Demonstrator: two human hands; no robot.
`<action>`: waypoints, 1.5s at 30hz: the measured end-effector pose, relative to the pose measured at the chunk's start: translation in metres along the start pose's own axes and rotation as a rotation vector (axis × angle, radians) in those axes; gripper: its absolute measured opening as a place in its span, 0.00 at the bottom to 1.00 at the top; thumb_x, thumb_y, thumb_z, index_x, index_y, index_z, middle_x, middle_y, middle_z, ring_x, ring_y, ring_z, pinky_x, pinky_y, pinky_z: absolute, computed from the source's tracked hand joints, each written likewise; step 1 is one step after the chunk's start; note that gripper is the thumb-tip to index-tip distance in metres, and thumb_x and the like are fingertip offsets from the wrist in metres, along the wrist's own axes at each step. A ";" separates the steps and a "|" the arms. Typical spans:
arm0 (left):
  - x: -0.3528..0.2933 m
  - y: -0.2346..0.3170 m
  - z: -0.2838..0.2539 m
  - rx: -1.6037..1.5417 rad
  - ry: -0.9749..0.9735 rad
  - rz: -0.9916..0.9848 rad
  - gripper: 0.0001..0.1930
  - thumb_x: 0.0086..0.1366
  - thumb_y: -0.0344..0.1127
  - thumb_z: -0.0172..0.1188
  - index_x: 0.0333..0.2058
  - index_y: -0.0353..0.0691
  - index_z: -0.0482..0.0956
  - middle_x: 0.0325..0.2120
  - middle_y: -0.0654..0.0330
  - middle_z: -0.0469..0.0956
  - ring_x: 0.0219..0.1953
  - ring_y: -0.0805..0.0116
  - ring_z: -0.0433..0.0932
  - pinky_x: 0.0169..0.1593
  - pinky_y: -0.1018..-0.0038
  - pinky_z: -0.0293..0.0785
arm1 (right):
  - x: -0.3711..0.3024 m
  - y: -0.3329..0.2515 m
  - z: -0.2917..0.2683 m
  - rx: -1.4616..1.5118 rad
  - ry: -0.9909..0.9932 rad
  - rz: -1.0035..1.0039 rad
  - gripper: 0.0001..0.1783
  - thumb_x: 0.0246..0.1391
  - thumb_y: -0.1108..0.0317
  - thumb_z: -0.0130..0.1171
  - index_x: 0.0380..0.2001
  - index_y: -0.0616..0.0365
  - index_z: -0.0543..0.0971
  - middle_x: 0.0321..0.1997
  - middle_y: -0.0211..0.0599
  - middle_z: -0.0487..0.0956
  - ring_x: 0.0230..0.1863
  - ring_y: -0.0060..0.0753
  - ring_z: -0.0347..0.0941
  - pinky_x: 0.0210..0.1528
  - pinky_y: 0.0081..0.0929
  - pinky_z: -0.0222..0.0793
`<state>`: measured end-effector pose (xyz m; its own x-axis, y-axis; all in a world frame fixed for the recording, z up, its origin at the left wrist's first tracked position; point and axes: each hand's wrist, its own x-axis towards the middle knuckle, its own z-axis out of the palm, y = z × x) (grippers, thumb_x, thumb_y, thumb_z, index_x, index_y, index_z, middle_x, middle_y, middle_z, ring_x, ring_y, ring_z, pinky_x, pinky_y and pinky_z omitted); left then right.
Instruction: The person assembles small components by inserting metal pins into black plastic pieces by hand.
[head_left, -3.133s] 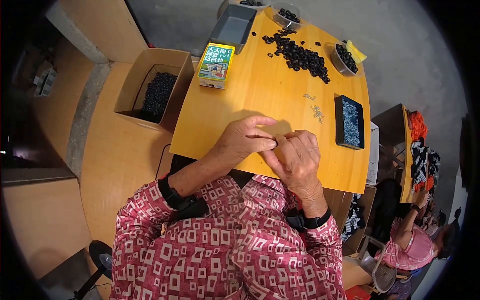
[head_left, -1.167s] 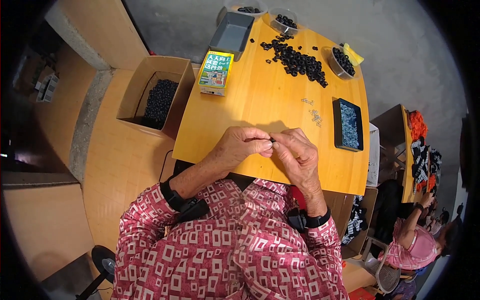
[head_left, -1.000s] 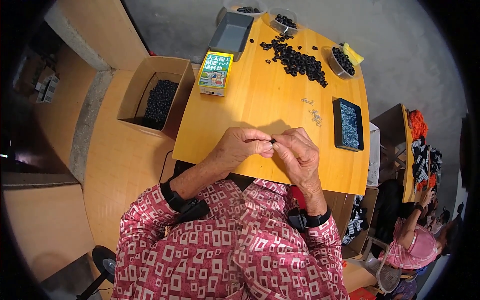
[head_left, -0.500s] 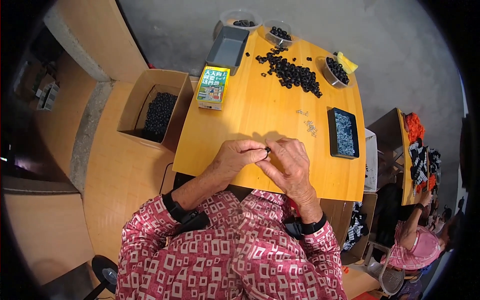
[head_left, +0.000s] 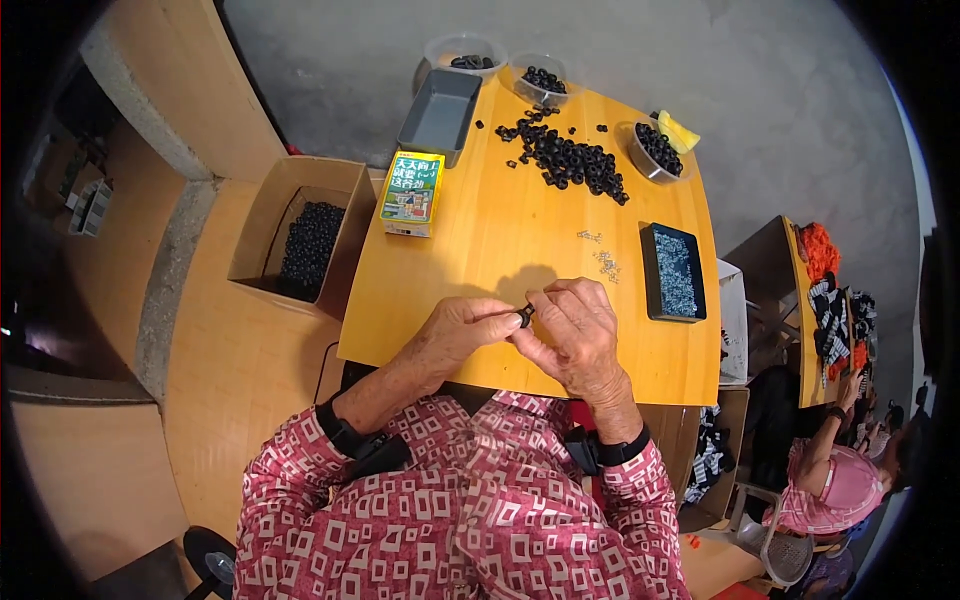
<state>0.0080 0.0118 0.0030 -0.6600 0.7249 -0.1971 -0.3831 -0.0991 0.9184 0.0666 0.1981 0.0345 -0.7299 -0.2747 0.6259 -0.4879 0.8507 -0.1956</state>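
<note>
Between both hands, above the near part of the wooden table, is a small black ring-like part [head_left: 525,316]. My left hand [head_left: 462,330] pinches it between thumb and forefinger. The fingers of my right hand [head_left: 572,330] are closed at the part's other side, and what they grip there is too small to make out. Beyond the hands lies a loose heap of similar black parts [head_left: 575,160]. Small shiny metal pieces [head_left: 607,264] are scattered nearer, beside a black tray [head_left: 647,275] filled with many more such pieces.
A grey tray [head_left: 440,108], a yellow-green box [head_left: 412,190] and clear tubs of black parts [head_left: 543,78] stand along the table's far and left sides. Another tub [head_left: 643,160] holds a yellow piece. Left on the floor is a carton [head_left: 345,215]. A co-worker [head_left: 835,485] sits at right.
The right fingers have shifted and curled more around the black part, which has turned slightly. The whole view has moved a little, so the table appears lower and more to the left.
</note>
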 end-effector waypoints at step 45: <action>0.009 -0.002 0.026 -0.045 0.041 0.185 0.24 0.77 0.46 0.37 0.51 0.32 0.74 0.46 0.56 0.76 0.51 0.68 0.73 0.59 0.72 0.66 | -0.010 -0.017 0.038 0.223 0.030 0.002 0.12 0.37 0.72 0.68 0.25 0.63 0.75 0.26 0.39 0.72 0.31 0.44 0.72 0.37 0.39 0.71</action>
<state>0.0197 0.0368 0.0081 -0.7474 0.6631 -0.0413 -0.2806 -0.2587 0.9243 0.0637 0.1697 0.0033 -0.7179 -0.2572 0.6469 -0.5828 0.7303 -0.3564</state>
